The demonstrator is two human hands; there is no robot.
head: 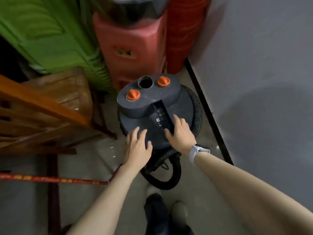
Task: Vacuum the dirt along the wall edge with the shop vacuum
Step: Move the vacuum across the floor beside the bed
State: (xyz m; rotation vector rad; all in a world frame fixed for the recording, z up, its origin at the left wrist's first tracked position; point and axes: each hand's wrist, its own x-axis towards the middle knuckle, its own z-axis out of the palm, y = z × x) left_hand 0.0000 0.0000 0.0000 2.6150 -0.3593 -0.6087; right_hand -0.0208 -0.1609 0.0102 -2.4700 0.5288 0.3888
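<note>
Floor: one vacuum, two hands.

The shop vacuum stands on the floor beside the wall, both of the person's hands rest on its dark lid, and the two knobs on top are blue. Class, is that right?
Not quite. The head view shows the two knobs are orange, not blue. The rest holds: the shop vacuum stands beside the wall, with the left hand and right hand on its dark lid.
</note>
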